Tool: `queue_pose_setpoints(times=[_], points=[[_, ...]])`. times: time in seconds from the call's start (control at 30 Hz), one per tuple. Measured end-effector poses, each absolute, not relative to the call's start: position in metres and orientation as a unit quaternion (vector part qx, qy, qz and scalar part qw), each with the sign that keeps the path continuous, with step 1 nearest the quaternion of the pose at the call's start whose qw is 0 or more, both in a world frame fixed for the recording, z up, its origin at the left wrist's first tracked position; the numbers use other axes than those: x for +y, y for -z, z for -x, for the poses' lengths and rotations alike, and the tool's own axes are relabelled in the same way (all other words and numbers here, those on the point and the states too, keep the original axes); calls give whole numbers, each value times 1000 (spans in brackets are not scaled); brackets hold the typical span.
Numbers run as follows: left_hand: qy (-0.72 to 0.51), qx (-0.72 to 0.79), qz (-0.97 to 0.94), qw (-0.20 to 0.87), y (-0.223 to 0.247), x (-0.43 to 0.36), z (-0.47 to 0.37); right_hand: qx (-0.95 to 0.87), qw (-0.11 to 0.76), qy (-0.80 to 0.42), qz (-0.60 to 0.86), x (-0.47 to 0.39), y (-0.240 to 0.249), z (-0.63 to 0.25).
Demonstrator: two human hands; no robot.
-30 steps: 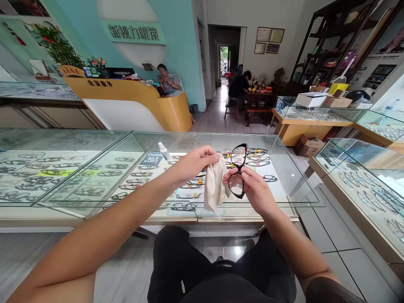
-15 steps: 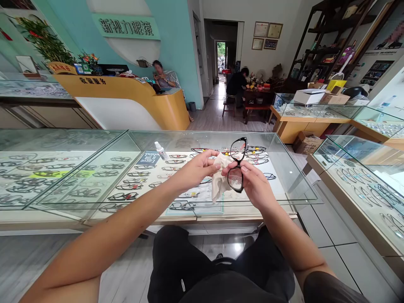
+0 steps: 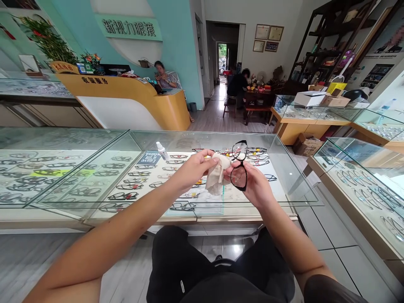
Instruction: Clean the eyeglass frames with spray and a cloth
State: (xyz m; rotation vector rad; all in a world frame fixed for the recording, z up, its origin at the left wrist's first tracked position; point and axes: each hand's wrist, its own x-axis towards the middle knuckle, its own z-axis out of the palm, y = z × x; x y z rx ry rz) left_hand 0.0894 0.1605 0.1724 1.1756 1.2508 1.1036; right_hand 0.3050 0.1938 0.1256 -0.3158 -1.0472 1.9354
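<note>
Black-rimmed eyeglasses (image 3: pixel 242 162) are held on end above the glass counter, one lens over the other. The fingers of my right hand (image 3: pixel 255 182) pinch them around the bridge and the lower rim. Small droplets or specks show on the lenses. My left hand (image 3: pixel 199 166) grips a pale beige cleaning cloth (image 3: pixel 216 180), which hangs down and bunches up beside the glasses. Its upper end reaches close to the bridge; whether it touches a lens I cannot tell. A white spray bottle (image 3: pixel 162 150) stands on the counter left of my hands, near a dark blue printed card (image 3: pixel 149 158).
Below my hands is a glass display case (image 3: pixel 299 191) with rows of spectacle frames. Another case (image 3: pixel 362 176) stands at the right. A yellow reception desk (image 3: pixel 170 105) is behind, with a seated person (image 3: pixel 164 79) there. Someone else (image 3: pixel 237 86) sits at a dark table.
The cloth has shifted left off the lower lens and now hangs more openly from my left hand. The eyeglasses have turned slightly and moved a little to the right.
</note>
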Motion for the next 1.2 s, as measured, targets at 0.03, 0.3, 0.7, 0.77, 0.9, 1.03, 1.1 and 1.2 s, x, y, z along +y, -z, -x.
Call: queue_pose_setpoints(times=[0.03, 0.3, 0.7, 0.77, 0.9, 1.03, 1.1, 1.2], points=[[-466, 524, -485, 523, -172, 161, -88, -417, 452, -778, 128, 194, -126, -305], [-471, 512, -470, 543, -174, 158, -87, -401, 464, -775, 149, 196, -125, -302], [-465, 525, -522, 486, -170, 160, -77, -444, 470, -741, 181, 191, -126, -310], [-458, 533, -539, 464, -170, 160, -74, -445, 470, -741, 181, 190, -126, -312], [-438, 547, -551, 453, -173, 161, -68, -436, 478, -740, 184, 190, -127, -315], [-421, 555, -556, 453, -182, 159, -64, -440, 499, -719, 203, 193, -127, -318], [-413, 562, -555, 454, -187, 158, -64, -443, 509, -707, 211, 196, -124, -319], [-413, 571, -543, 456, -192, 157, -63, -450, 491, -715, 214, 197, -119, -318]])
